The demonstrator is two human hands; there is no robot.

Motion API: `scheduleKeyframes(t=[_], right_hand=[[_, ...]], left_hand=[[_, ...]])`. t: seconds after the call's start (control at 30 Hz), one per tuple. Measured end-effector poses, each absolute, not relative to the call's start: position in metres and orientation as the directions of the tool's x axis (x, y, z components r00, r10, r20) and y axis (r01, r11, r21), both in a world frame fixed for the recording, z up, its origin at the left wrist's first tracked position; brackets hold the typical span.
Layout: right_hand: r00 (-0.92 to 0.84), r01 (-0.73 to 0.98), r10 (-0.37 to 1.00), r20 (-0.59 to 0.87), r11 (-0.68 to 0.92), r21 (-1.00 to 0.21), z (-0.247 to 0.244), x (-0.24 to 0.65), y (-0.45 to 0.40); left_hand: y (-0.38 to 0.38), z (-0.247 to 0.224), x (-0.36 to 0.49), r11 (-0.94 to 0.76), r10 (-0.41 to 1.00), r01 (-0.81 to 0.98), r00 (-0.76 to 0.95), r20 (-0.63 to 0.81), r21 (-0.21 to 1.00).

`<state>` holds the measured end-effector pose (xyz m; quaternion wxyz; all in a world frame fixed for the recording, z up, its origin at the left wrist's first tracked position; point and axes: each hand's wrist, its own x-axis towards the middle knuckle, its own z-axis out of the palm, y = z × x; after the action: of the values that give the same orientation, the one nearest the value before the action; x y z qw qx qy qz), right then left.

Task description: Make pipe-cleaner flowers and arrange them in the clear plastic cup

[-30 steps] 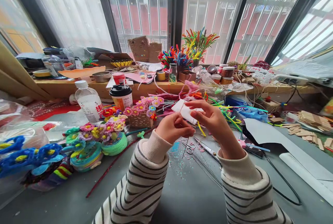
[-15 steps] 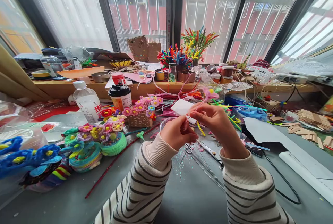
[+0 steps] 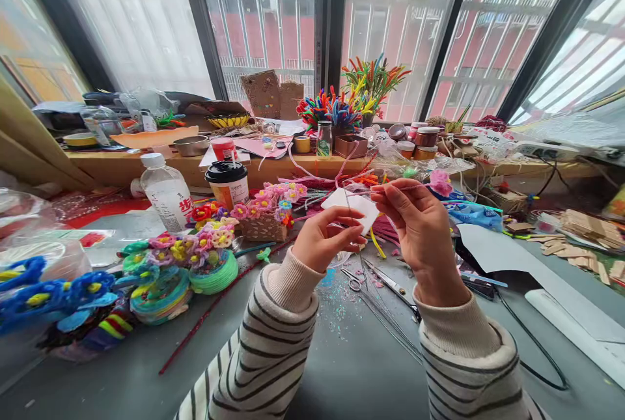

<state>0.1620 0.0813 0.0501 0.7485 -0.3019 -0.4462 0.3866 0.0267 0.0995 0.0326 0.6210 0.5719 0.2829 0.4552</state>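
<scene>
My right hand is raised over the table, thumb and fingers pinched on the pink stem of a fuzzy pink pipe-cleaner flower. The bloom sticks out to the right, beyond the knuckles. Level with it on the left, my left hand has its thumb and fingers closed around a thin metal wire, which runs steeply up past the fingertips. Behind both hands lies a white card-like piece, partly covered by the fingers. Scissors and several loose wires lie on the table beneath.
Pipe-cleaner flowers in a woven box and a green round pot stand to the left, near a lidded cup and a plastic bottle. White paper and wooden sticks lie right. Glitter is scattered in front.
The hands, close together before, have moved apart. The pink flower has shifted right with my right hand, and an upright wire now shows at my left fingertips.
</scene>
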Motion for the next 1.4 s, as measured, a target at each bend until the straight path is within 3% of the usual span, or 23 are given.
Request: scheduleKeyframes(t=[0.33, 0.7, 0.87, 1.07, 1.4], right_hand=[[0.295, -0.298, 0.827, 0.478, 0.555, -0.777, 0.043, 0.156, 0.084], [0.327, -0.315, 0.785, 0.526, 0.616, -0.723, 0.043, 0.151, 0.085], [0.363, -0.316, 0.792, 0.491, 0.601, -0.734, 0.042, 0.150, 0.086], [0.382, -0.342, 0.828, 0.411, 0.540, -0.769, 0.042, 0.150, 0.087], [0.391, -0.318, 0.832, 0.394, 0.523, -0.791, 0.039, 0.140, 0.086]], left_hand=[[0.092, 0.033, 0.030, -0.179, 0.874, -0.200, 0.418, 0.249, 0.963], [0.089, 0.034, 0.033, -0.150, 0.897, -0.188, 0.388, 0.214, 0.971], [0.088, 0.031, 0.034, -0.125, 0.872, -0.269, 0.430, 0.235, 0.955], [0.090, 0.032, 0.037, -0.176, 0.906, -0.410, 0.287, 0.309, 0.895], [0.093, 0.029, 0.042, -0.104, 0.924, -0.526, 0.264, 0.278, 0.844]])
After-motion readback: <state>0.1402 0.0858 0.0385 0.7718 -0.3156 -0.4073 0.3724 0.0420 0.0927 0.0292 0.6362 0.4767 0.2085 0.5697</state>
